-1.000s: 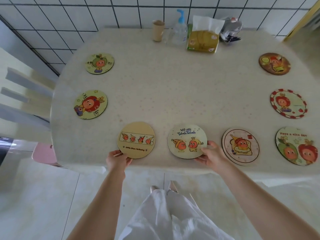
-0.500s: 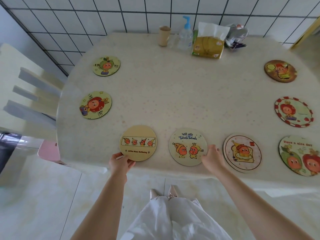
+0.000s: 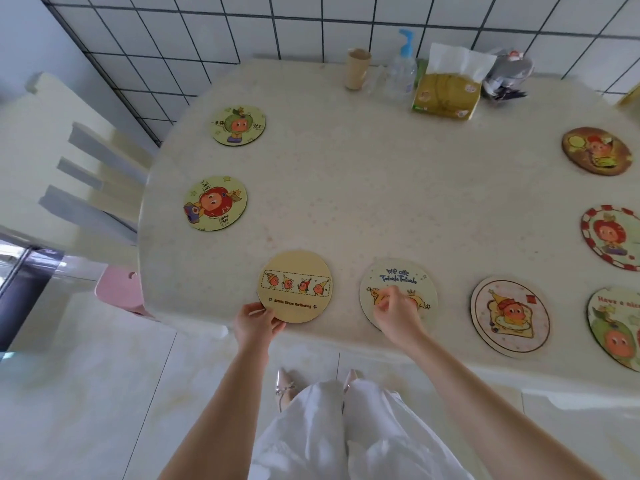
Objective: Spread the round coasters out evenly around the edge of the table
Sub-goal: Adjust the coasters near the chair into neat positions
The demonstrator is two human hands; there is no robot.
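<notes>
Several round cartoon coasters lie around the cream table (image 3: 346, 188). At the near edge, my left hand (image 3: 258, 322) pinches the rim of the tan "Little Stars" coaster (image 3: 294, 271). My right hand (image 3: 394, 313) lies curled over the lower half of the "We are Twinkle" coaster (image 3: 398, 276), hiding part of its picture. To the right lie the toast coaster (image 3: 509, 315) and a green "Have a nice" coaster (image 3: 620, 327). Up the right side are a red-bordered coaster (image 3: 611, 237) and a brown coaster (image 3: 596, 150). On the left are a red-apple coaster (image 3: 215, 203) and a green-hat coaster (image 3: 238, 125).
Against the tiled wall at the back stand a paper cup (image 3: 356, 69), a pump bottle (image 3: 401, 71), a tissue pack (image 3: 448, 88) and a grey bundle (image 3: 507, 76). A white slatted chair (image 3: 86, 168) and a pink stool (image 3: 121, 291) sit by the table's left end.
My right hand has moved from the Twinkle coaster's right rim onto its lower face. My left hand stays on the tan coaster's rim. The view has shifted slightly.
</notes>
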